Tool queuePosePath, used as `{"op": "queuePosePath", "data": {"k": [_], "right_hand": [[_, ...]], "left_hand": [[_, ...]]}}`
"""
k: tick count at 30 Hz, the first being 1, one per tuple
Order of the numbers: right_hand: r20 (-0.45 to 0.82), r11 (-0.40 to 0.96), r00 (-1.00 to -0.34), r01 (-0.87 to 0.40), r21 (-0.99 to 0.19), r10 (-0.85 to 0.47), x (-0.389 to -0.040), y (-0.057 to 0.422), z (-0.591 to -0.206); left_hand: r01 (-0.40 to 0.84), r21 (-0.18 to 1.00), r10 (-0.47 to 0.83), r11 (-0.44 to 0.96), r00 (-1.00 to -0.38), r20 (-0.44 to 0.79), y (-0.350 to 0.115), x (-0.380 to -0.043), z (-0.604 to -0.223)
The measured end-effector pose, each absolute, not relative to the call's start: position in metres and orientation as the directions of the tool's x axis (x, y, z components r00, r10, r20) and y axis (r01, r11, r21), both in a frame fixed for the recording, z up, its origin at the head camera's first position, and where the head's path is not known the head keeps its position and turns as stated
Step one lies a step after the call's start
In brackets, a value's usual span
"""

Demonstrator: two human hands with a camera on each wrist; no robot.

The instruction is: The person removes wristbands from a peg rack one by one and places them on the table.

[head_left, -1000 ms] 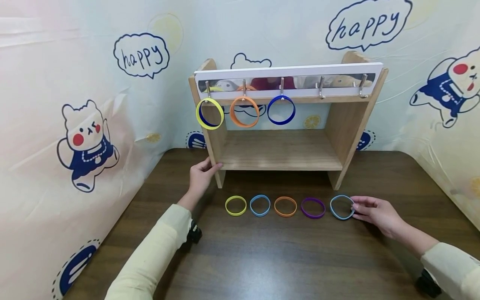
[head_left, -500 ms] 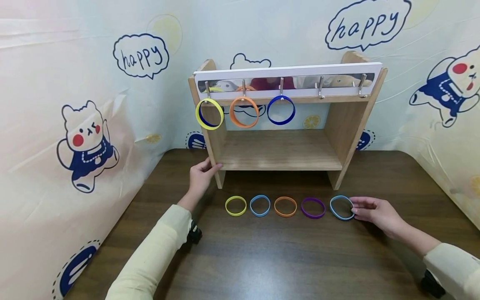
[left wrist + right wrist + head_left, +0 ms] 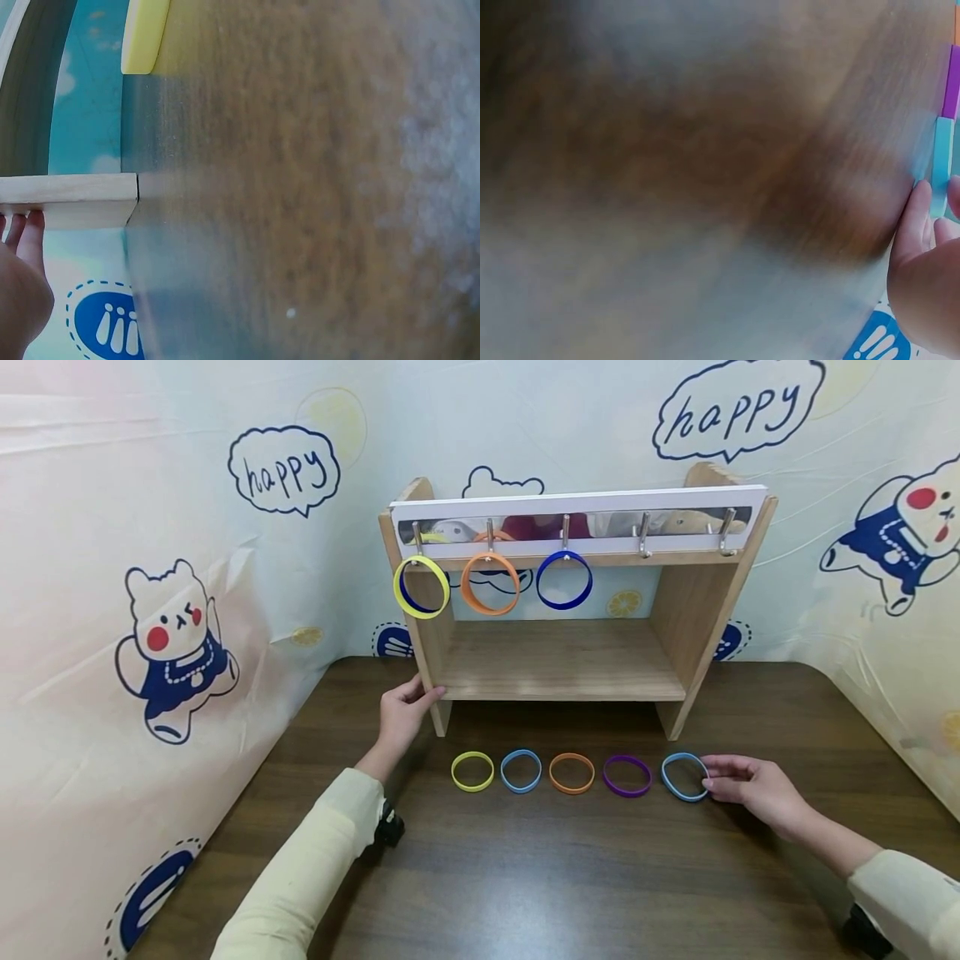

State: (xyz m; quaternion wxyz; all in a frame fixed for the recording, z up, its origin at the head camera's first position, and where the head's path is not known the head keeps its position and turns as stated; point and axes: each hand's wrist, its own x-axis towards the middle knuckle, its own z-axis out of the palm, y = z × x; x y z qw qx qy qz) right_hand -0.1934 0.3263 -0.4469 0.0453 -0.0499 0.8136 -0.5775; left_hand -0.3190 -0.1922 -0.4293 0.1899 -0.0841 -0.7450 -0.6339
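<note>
Currently, our right hand (image 3: 757, 789) pinches the light-blue ring (image 3: 942, 157) at its right side, the fingers closing on its thin band from either face. That ring lies on the dark wooden surface (image 3: 562, 877), at the right end of a row of five. Going left from it we have the purple ring (image 3: 627, 793), the orange ring (image 3: 572, 791), the second light-blue ring (image 3: 521, 790) and the yellow ring (image 3: 472, 788), each lying flat, near its neighbour but apart from it.

Our left hand (image 3: 401, 722) grips the left side panel (image 3: 431, 652) of the wooden rack (image 3: 562, 660) near its lower end. We have the thumb at the front edge, and the left wrist view shows other fingertips against the outer face, so the fingers pinch the board between them.

The rack stands on the surface just behind the row. Along its upper front we see a white-framed strip (image 3: 600, 499) with a mirror-like face and five metal hooks (image 3: 566, 531). From the three leftmost hang a yellow hanging ring (image 3: 397, 589), with a dark blue band (image 3: 405, 592) showing inside it, an orange hanging ring (image 3: 465, 587) and a dark blue hanging ring (image 3: 564, 605). Behind it all we see printed cloth (image 3: 315, 577) with cartoon bears and "happy" in cloud outlines.
</note>
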Motion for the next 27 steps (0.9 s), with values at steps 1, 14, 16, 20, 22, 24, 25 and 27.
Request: {"op": "queuePosePath", "data": {"k": [1,14,16,20,22,24,25,27], "right_hand": [[-0.018,0.333,-0.991,-0.028,-0.942,-0.133,-0.194,0.326,-0.447],[-0.015,0.367,-0.992,-0.034,-0.929,-0.128,-0.196,0.326,-0.441],[-0.005,0.376,-0.993,-0.040,-0.926,-0.117,-0.197,0.326,-0.437],[0.022,0.406,-0.994,-0.062,-0.912,-0.103,-0.200,0.325,-0.427],[0.041,0.415,-0.994,-0.078,-0.907,-0.097,-0.201,0.324,-0.422],[0.055,0.421,-0.995,-0.087,-0.903,-0.087,-0.202,0.322,-0.416],[0.066,0.415,-0.994,-0.094,-0.905,-0.083,-0.203,0.320,-0.414],[0.084,0.390,-0.993,-0.108,-0.914,-0.078,-0.205,0.318,-0.410]], "left_hand": [[0.366,0.913,-0.115,0.181,-0.914,0.390,-0.192,-0.319,-0.429],[0.377,0.906,-0.104,0.191,-0.911,0.400,-0.193,-0.319,-0.429],[0.376,0.907,-0.104,0.189,-0.911,0.400,-0.193,-0.319,-0.429],[0.375,0.908,-0.106,0.188,-0.911,0.399,-0.193,-0.319,-0.429],[0.376,0.907,-0.106,0.187,-0.911,0.399,-0.193,-0.319,-0.429],[0.376,0.907,-0.105,0.189,-0.911,0.399,-0.193,-0.319,-0.429],[0.377,0.907,-0.106,0.187,-0.910,0.400,-0.193,-0.320,-0.429],[0.377,0.907,-0.105,0.188,-0.910,0.400,-0.193,-0.320,-0.429]]}}
